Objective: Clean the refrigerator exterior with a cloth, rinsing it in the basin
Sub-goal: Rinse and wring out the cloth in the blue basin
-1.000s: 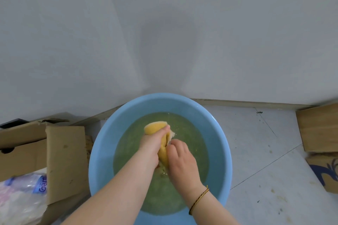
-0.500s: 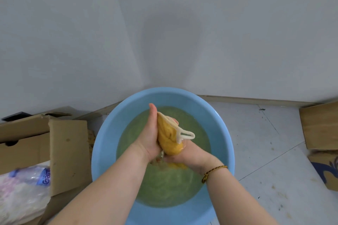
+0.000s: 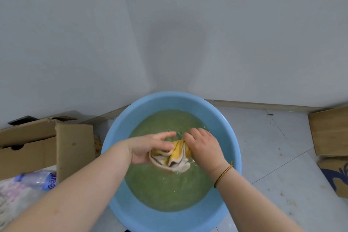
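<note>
Cloth (image 3: 174,157), yellow-white and all bunched up, sits mid-frame over greenish water (image 3: 165,190) in the blue basin (image 3: 228,130), left hand (image 3: 148,147) fingers loosely curled round one end, right hand (image 3: 204,149) fingers clamped on the other.

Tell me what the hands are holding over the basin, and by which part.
Both hold the bunched yellow and white cloth over the basin: the left hand grips its left end, the right hand its right end.
</note>
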Action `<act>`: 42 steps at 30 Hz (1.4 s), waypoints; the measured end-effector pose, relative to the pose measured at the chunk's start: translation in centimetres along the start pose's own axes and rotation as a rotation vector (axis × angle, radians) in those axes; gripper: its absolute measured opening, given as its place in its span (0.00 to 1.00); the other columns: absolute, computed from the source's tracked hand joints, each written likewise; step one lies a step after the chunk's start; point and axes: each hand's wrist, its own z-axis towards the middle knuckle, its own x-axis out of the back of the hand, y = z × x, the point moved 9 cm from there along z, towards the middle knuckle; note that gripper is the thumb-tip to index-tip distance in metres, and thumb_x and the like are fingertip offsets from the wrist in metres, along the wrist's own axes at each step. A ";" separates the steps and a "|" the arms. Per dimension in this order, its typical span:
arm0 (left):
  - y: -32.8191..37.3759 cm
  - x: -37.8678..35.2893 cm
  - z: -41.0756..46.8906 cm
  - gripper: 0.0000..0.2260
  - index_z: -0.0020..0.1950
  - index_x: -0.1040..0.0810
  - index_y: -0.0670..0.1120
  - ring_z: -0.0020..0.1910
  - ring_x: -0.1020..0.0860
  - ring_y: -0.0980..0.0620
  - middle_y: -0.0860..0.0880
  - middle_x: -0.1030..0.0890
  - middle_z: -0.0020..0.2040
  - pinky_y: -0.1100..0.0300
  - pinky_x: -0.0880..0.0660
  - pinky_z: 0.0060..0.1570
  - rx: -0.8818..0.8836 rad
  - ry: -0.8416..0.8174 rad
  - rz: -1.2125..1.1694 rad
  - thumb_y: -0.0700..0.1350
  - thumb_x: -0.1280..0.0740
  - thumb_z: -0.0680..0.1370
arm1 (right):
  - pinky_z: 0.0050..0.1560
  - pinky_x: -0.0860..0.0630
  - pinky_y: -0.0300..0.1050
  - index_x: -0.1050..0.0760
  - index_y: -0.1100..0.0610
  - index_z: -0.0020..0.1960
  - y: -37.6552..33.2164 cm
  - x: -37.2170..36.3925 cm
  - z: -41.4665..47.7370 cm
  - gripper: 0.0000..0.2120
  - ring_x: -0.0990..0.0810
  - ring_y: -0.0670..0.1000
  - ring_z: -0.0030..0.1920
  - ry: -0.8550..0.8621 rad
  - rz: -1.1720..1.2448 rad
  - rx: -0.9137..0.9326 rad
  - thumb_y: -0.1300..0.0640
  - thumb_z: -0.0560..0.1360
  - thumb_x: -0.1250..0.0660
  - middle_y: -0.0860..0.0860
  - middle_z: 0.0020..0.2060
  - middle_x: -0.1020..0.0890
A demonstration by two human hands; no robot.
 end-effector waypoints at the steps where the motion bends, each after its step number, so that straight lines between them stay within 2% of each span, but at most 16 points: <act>1: -0.5 -0.5 0.0 0.30 0.65 0.33 0.51 0.51 0.23 0.52 0.49 0.23 0.57 0.58 0.25 0.53 0.060 -0.030 0.129 0.45 0.30 0.64 | 0.26 0.32 0.37 0.28 0.56 0.36 -0.8 0.6 0.2 0.13 0.28 0.50 0.25 0.017 -0.059 0.072 0.66 0.54 0.31 0.49 0.26 0.26; 4: -1.1 -1.0 0.8 0.24 0.59 0.28 0.48 0.53 0.22 0.51 0.49 0.21 0.51 0.58 0.26 0.56 0.174 0.039 0.638 0.48 0.25 0.65 | 0.25 0.36 0.36 0.24 0.53 0.39 -2.0 0.3 0.8 0.12 0.29 0.48 0.24 -0.038 -0.148 0.218 0.57 0.55 0.30 0.47 0.26 0.26; 7: -0.5 0.2 1.5 0.27 0.63 0.33 0.46 0.51 0.23 0.49 0.48 0.22 0.53 0.58 0.25 0.50 0.229 0.319 1.222 0.48 0.27 0.67 | 0.24 0.35 0.35 0.18 0.55 0.48 -2.5 -1.0 0.8 0.30 0.24 0.48 0.25 -0.200 -0.203 0.208 0.53 0.46 0.20 0.47 0.30 0.21; 10: 1.4 -0.3 1.2 0.19 0.62 0.35 0.46 0.52 0.23 0.46 0.48 0.22 0.53 0.59 0.31 0.41 0.108 0.559 1.556 0.45 0.35 0.74 | 0.38 0.30 0.43 0.33 0.62 0.65 -1.8 -2.3 0.1 0.22 0.20 0.56 0.46 -0.470 -0.079 -0.003 0.64 0.71 0.36 0.54 0.48 0.21; 13: 3.1 -1.7 0.8 0.12 0.60 0.32 0.43 0.54 0.25 0.45 0.44 0.22 0.56 0.58 0.36 0.38 -0.157 0.578 1.799 0.38 0.42 0.76 | 0.33 0.32 0.39 0.30 0.59 0.40 -1.6 -3.0 -1.3 0.04 0.27 0.55 0.38 -0.655 0.277 -0.276 0.65 0.72 0.41 0.50 0.31 0.30; 17: 3.1 -3.7 -0.4 0.07 0.32 0.22 0.49 0.24 0.24 0.54 0.51 0.23 0.26 0.68 0.47 0.25 -0.500 0.487 2.075 0.45 0.30 0.56 | 0.26 0.39 0.36 0.37 0.56 0.28 -1.1 -3.8 -3.5 0.16 0.35 0.48 0.26 -0.775 0.719 -0.538 0.63 0.69 0.33 0.50 0.26 0.33; 19: 3.0 -3.7 -0.5 0.10 0.34 0.22 0.50 0.25 0.24 0.55 0.52 0.22 0.27 0.69 0.42 0.23 -0.536 0.437 1.976 0.47 0.28 0.54 | 0.28 0.36 0.37 0.33 0.56 0.30 -1.0 -3.8 -3.9 0.13 0.32 0.48 0.28 -0.810 0.767 -0.586 0.59 0.67 0.29 0.49 0.27 0.31; 21: 3.2 -2.5 -0.3 0.19 0.54 0.24 0.49 0.49 0.23 0.52 0.50 0.20 0.50 0.64 0.30 0.42 -0.436 0.554 1.789 0.47 0.29 0.64 | 0.31 0.34 0.39 0.32 0.55 0.33 -0.6 -3.6 -3.6 0.12 0.29 0.50 0.33 -0.776 0.643 -0.572 0.54 0.67 0.29 0.49 0.29 0.29; 24: 2.5 0.5 -1.6 0.33 0.72 0.43 0.53 0.71 0.43 0.46 0.47 0.44 0.73 0.55 0.42 0.67 -0.120 0.739 1.368 0.46 0.31 0.71 | 0.34 0.33 0.40 0.31 0.55 0.42 0.5 -1.3 -2.5 0.08 0.22 0.55 0.44 -0.571 0.329 -0.525 0.55 0.70 0.33 0.51 0.41 0.21; 26: 0.8 1.2 -2.2 0.39 0.74 0.48 0.54 0.70 0.39 0.44 0.44 0.45 0.74 0.58 0.34 0.58 -0.082 0.719 0.691 0.44 0.29 0.70 | 0.25 0.43 0.35 0.34 0.53 0.37 0.2 1.1 -1.5 0.17 0.20 0.53 0.36 -0.311 0.055 -0.388 0.59 0.59 0.26 0.52 0.36 0.20; 28: -1.2 1.0 -1.5 0.36 0.73 0.46 0.54 0.58 0.27 0.43 0.44 0.31 0.65 0.56 0.29 0.45 -0.073 0.629 -0.089 0.46 0.30 0.71 | 0.24 0.44 0.31 0.32 0.53 0.27 -0.6 2.7 -1.1 0.17 0.26 0.51 0.23 -0.122 -0.015 -0.349 0.60 0.44 0.26 0.48 0.22 0.26; 30: -2.2 1.0 -1.1 0.34 0.71 0.39 0.50 0.47 0.22 0.42 0.42 0.25 0.59 0.54 0.25 0.35 -0.064 0.635 -0.530 0.52 0.28 0.69 | 0.29 0.29 0.37 0.25 0.54 0.30 -2.2 3.8 -1.2 0.05 0.27 0.50 0.24 0.065 -0.057 -0.212 0.59 0.55 0.38 0.48 0.22 0.27; 31: -2.3 1.1 -1.0 0.34 0.69 0.35 0.47 0.45 0.21 0.42 0.40 0.23 0.57 0.54 0.24 0.32 -0.069 0.633 -0.654 0.54 0.27 0.67 | 0.35 0.27 0.41 0.26 0.55 0.36 -3.2 4.1 -1.3 0.11 0.26 0.51 0.26 0.143 -0.042 -0.129 0.61 0.59 0.45 0.48 0.24 0.27; 35: -0.5 0.5 -0.9 0.07 0.41 0.26 0.41 0.31 0.23 0.48 0.44 0.22 0.34 0.57 0.24 0.32 -0.160 0.549 -0.829 0.44 0.33 0.74 | 0.34 0.35 0.39 0.34 0.57 0.45 -3.8 5.4 -1.6 0.11 0.30 0.49 0.30 0.344 0.089 -0.135 0.63 0.64 0.46 0.51 0.29 0.25; 38: 3.5 0.2 -1.6 0.07 0.43 0.26 0.47 0.29 0.23 0.53 0.49 0.21 0.32 0.63 0.24 0.28 -0.390 0.500 -0.863 0.35 0.36 0.75 | 0.34 0.35 0.37 0.31 0.55 0.48 -1.9 5.6 -1.9 0.10 0.29 0.48 0.38 0.392 0.455 -0.449 0.65 0.68 0.42 0.51 0.37 0.24; 42: 6.9 0.7 -2.4 0.06 0.40 0.25 0.47 0.23 0.25 0.57 0.52 0.23 0.25 0.67 0.27 0.24 -0.566 0.506 -0.648 0.36 0.34 0.72 | 0.41 0.30 0.40 0.35 0.49 0.44 -1.9 1.7 -2.2 0.09 0.25 0.49 0.43 0.084 0.948 -0.887 0.61 0.73 0.38 0.41 0.36 0.29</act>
